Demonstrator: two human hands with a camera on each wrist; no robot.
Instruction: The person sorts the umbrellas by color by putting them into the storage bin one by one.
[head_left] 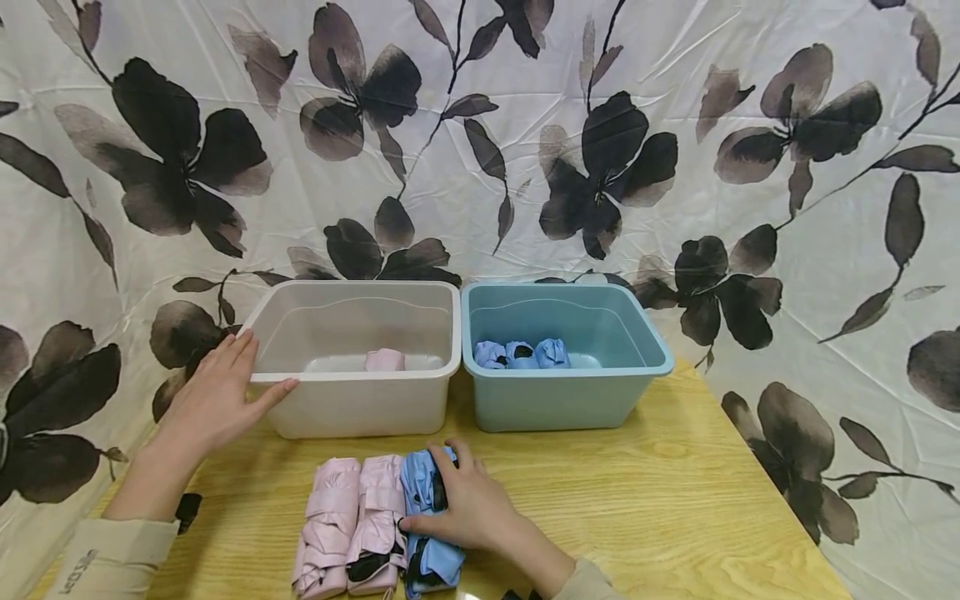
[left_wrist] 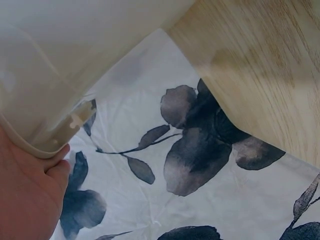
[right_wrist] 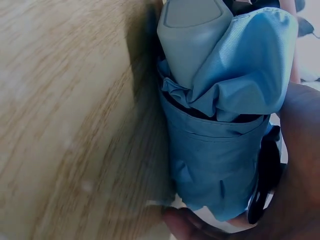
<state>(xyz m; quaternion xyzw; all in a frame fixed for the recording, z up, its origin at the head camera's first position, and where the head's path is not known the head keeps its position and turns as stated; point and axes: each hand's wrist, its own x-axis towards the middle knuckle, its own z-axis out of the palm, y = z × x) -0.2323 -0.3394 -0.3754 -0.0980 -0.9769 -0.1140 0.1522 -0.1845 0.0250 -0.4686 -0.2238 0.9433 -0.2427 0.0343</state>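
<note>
My right hand [head_left: 476,504] grips a blue folded umbrella [head_left: 437,560] lying on the table, thumb on its left side and fingers over its far end. In the right wrist view the blue umbrella [right_wrist: 217,150] shows its grey handle [right_wrist: 192,40] and bunched fabric, with the hand [right_wrist: 300,165] along its right side. Two pink folded umbrellas [head_left: 327,525] lie side by side just left of it. My left hand [head_left: 217,396] rests on the front left corner of a white bin [head_left: 360,408], fingers extended along the rim and thumb spread across the front.
Inside the white bin lies a pink rolled bundle [head_left: 386,360]. Right beside that bin stands a blue bin [head_left: 562,400] with blue folded bundles [head_left: 521,354] in it. A floral cloth [head_left: 480,167] hangs behind and around the wooden table [head_left: 675,500]. A small black object [head_left: 188,510] sits near the left forearm.
</note>
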